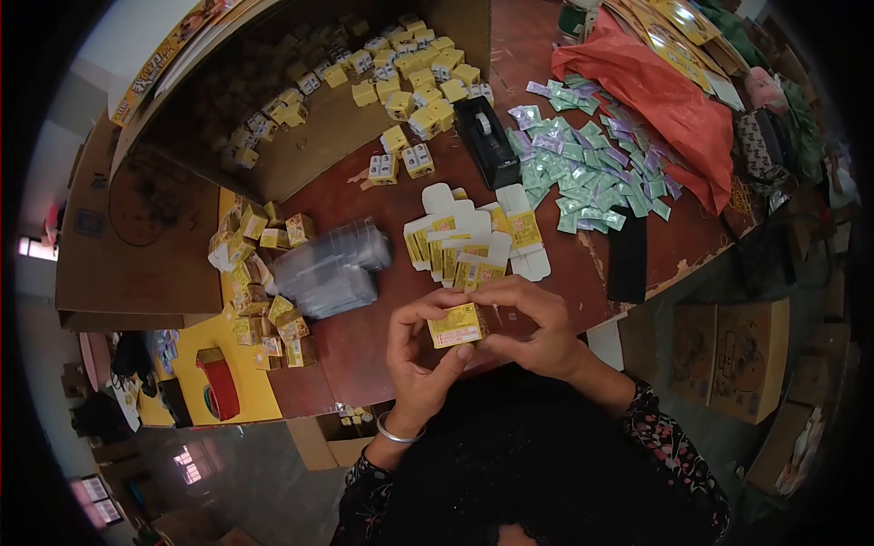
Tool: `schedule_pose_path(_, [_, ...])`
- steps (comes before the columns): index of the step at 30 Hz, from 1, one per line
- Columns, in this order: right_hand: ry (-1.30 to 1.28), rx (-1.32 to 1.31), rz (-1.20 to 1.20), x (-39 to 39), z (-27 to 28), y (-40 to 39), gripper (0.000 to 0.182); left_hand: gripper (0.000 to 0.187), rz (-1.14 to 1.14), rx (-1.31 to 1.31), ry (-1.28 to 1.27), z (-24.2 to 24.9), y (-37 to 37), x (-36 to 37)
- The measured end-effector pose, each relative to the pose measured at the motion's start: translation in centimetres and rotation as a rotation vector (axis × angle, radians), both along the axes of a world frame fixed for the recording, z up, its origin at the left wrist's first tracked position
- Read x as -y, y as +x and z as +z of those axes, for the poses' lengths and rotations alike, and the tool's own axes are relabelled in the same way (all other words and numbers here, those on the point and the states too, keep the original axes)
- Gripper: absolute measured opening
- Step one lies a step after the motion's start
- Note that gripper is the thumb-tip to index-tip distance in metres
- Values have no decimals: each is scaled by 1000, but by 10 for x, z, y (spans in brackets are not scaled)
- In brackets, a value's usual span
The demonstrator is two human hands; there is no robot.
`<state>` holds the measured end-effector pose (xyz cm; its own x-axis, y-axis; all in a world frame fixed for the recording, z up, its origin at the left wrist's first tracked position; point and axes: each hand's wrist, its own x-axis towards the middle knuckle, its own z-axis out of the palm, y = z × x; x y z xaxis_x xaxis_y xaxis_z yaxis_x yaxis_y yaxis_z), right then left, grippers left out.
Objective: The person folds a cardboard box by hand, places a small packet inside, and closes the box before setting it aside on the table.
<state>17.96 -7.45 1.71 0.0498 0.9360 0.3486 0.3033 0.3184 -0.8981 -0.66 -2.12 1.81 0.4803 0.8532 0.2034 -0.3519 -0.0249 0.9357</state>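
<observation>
A small yellow cardboard box (455,325) is held up between both hands, close to the table's front edge. My left hand (417,350) is closed on it, with the thumb at its lower edge and the fingers at its left side. My right hand (537,329) grips the same box from the right, its fingers over the top corner and partly hiding that end. Just beyond the hands lie several flattened yellow and white box blanks (460,244). Clear plastic bags (332,268) rest to the left of the blanks.
Green and purple sachets (587,168) lie beside a black tape dispenser (489,141) and a red plastic bag (655,105). A large open carton (332,118) holds yellow and white small boxes. Folded yellow boxes (259,282) are heaped at left, near a red tape roll (217,384).
</observation>
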Motion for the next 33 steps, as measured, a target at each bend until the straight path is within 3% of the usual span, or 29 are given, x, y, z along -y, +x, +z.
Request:
schedule_pose_path(4, [125,100,44,-7,7,4,47,29,-83,34,-112,5,-11,-9])
schedule_pose_path(8, [186,98,91,-11,6,4,46,16,-93,81,-173,1,-11,-10])
schedule_pose_path(11, [110,72,106,-11,6,6,47,28,-122,92,-228,-7,-14,-10])
schedule_pose_path(14, [-116,-41,91,-11,8,10,45,44,140,-295,275,9,-10,-11])
schedule_pose_path(15, [-231,-123,74,-11,8,9,45,63,159,-439,582,11,-17,-19])
schedule_pose_path(19, [-475,-283,121,-19,4,11,32,78,-63,-649,894,29,-26,-24])
schedule_pose_path(24, [-600,-205,280,-17,3,10,27,74,-252,-746,692,23,-32,-15])
schedule_pose_path(27, [-420,-164,62,-12,0,43,24,71,-224,-751,515,18,-41,-13])
schedule_pose_path(28, [-392,58,-204,-13,3,61,21,70,-198,-750,454,13,-47,-12])
schedule_pose_path(30, [-452,241,-530,-9,-4,95,18,63,-165,-569,129,-15,-60,-11])
schedule_pose_path(32, [-461,255,-613,-2,-31,129,17,60,-199,-303,-240,-21,-62,-9])
schedule_pose_path(33, [-554,304,-676,-4,-19,133,16,61,-202,-264,-242,-23,-58,-10])
